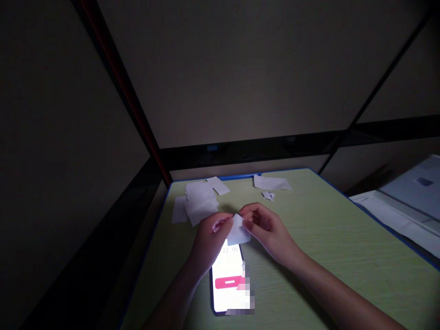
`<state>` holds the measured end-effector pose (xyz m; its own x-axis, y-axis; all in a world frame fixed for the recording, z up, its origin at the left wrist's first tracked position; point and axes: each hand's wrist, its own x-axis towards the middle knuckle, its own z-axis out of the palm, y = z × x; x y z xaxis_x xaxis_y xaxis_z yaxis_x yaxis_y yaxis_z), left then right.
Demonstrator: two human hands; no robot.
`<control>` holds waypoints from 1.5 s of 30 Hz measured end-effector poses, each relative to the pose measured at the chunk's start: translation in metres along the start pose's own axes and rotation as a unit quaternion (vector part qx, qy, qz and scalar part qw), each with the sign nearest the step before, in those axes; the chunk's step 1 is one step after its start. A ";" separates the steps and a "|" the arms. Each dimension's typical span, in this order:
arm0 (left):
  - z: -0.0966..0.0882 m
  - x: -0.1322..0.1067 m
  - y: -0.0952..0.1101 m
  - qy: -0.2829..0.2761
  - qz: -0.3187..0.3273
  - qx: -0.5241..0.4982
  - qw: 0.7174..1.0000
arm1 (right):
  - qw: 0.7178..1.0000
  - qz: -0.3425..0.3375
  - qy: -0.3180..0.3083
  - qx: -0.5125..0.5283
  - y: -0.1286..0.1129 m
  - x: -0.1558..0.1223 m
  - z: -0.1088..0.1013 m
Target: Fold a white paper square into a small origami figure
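Observation:
Both my hands meet over a greenish table (326, 238) with a blue edge. My left hand (209, 238) and my right hand (266, 227) each pinch a small white piece of paper (238, 231) held between them, just above a lit phone (227, 279) lying flat on the table. The phone screen glows white with a pink bar. A loose pile of white paper sheets (197, 201) lies beyond my left hand.
More white paper lies at the table's far edge (271, 183), with a small crumpled scrap (268, 195) near it. A dark metal frame with a red bar (137, 105) rises at the left. White flat items (405, 206) sit off the table's right side. The room is dim.

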<state>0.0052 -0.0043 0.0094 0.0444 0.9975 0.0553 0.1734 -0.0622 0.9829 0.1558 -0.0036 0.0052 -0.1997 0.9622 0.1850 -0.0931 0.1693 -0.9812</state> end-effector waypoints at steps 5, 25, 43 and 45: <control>0.002 0.001 -0.009 0.018 0.032 0.007 0.999 | 0.999 0.028 -0.021 -0.007 -0.003 0.000 0.002; 0.005 -0.004 -0.001 0.000 0.080 0.079 0.994 | 0.997 0.013 0.001 -0.070 0.004 0.000 -0.002; 0.003 -0.004 -0.006 -0.027 0.078 0.113 0.990 | 0.997 0.007 -0.014 -0.075 0.002 -0.001 -0.003; 0.003 -0.004 -0.006 -0.019 0.077 0.110 0.991 | 0.996 0.003 -0.010 -0.091 0.002 -0.001 -0.003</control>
<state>0.0072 -0.0082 0.0023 0.1244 0.9736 0.1915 0.3716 -0.2247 0.9008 0.1586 -0.0036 0.0024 -0.2198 0.9593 0.1775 0.0853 0.2002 -0.9760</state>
